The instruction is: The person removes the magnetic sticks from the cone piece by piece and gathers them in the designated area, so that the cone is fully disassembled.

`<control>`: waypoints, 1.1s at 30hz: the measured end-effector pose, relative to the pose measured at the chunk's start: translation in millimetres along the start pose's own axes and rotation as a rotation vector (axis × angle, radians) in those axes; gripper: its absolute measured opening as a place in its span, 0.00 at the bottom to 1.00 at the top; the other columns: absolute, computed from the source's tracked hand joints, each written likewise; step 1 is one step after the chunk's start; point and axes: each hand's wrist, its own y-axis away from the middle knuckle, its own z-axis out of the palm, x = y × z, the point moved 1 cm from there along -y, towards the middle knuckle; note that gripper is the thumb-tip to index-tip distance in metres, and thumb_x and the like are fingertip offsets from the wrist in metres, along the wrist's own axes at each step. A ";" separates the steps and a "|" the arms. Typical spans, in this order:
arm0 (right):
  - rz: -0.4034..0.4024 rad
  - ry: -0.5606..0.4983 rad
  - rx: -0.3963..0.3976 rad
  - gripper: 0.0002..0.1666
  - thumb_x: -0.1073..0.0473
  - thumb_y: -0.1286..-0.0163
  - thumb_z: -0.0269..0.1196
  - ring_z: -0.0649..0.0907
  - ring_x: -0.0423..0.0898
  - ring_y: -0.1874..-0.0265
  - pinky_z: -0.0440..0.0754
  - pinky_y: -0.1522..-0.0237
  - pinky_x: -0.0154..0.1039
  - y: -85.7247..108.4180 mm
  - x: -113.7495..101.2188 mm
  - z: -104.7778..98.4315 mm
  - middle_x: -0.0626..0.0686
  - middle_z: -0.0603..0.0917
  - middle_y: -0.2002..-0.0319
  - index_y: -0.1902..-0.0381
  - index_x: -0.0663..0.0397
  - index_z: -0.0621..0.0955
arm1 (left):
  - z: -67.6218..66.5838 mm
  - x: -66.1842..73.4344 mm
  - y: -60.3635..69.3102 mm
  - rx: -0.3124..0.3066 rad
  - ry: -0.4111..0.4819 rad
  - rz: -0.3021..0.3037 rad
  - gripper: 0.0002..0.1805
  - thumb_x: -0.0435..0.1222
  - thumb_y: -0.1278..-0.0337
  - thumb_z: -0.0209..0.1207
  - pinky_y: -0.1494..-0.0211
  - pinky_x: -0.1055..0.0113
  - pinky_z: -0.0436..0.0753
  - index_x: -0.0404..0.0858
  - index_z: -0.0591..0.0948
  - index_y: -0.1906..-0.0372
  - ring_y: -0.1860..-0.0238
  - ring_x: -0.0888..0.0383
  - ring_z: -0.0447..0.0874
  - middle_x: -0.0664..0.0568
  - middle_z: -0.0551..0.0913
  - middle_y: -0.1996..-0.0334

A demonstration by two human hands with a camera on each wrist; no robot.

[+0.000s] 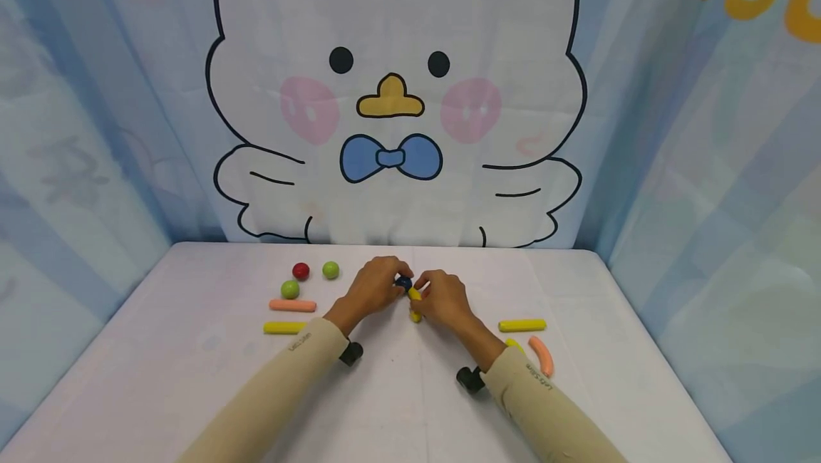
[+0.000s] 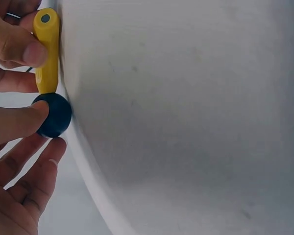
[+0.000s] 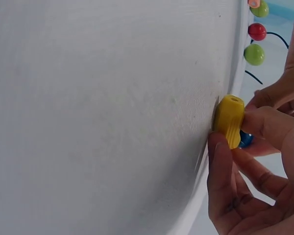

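Observation:
At the middle of the table, my left hand (image 1: 378, 283) pinches a dark blue ball (image 2: 56, 116) between thumb and fingertips. Just to its right, my right hand (image 1: 445, 299) grips a short yellow stick (image 2: 48, 54) with a small hole in its end. In the left wrist view one end of the stick meets the ball; whether they are joined I cannot tell. The right wrist view shows the yellow stick close up, with the ball mostly hidden behind it and the fingers.
Left on the white table (image 1: 385, 406) lie a red ball (image 1: 301, 271), two green balls (image 1: 330, 270), an orange stick (image 1: 292, 305) and a yellow stick (image 1: 284, 328). To the right are a straight yellow stick (image 1: 522, 325), a curved orange stick (image 1: 541, 356) and a partly hidden yellow piece (image 1: 514, 345).

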 end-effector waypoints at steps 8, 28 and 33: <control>0.018 0.012 -0.009 0.16 0.56 0.39 0.80 0.83 0.48 0.64 0.79 0.58 0.43 1.8 -2.7 0.1 0.51 0.88 0.67 0.56 0.53 0.88 | 1.8 -0.4 -0.3 0.001 0.007 -0.006 0.16 0.27 0.40 0.73 0.32 0.51 0.83 0.39 0.91 0.47 0.42 0.47 0.87 0.47 0.91 0.48; 0.013 0.038 0.014 0.16 0.57 0.37 0.79 0.83 0.46 0.63 0.81 0.60 0.42 37.8 5.9 -34.8 0.49 0.89 0.63 0.52 0.44 0.89 | 3.3 0.6 -1.4 -0.022 0.002 -0.026 0.15 0.29 0.38 0.72 0.30 0.51 0.81 0.41 0.91 0.47 0.41 0.49 0.86 0.49 0.91 0.47; 0.031 0.050 0.052 0.17 0.57 0.38 0.79 0.83 0.47 0.62 0.79 0.60 0.41 50.6 16.8 -47.7 0.48 0.89 0.61 0.51 0.43 0.89 | 3.3 0.6 -1.0 -0.021 -0.003 -0.024 0.15 0.29 0.38 0.72 0.31 0.52 0.82 0.42 0.91 0.47 0.40 0.49 0.86 0.49 0.91 0.45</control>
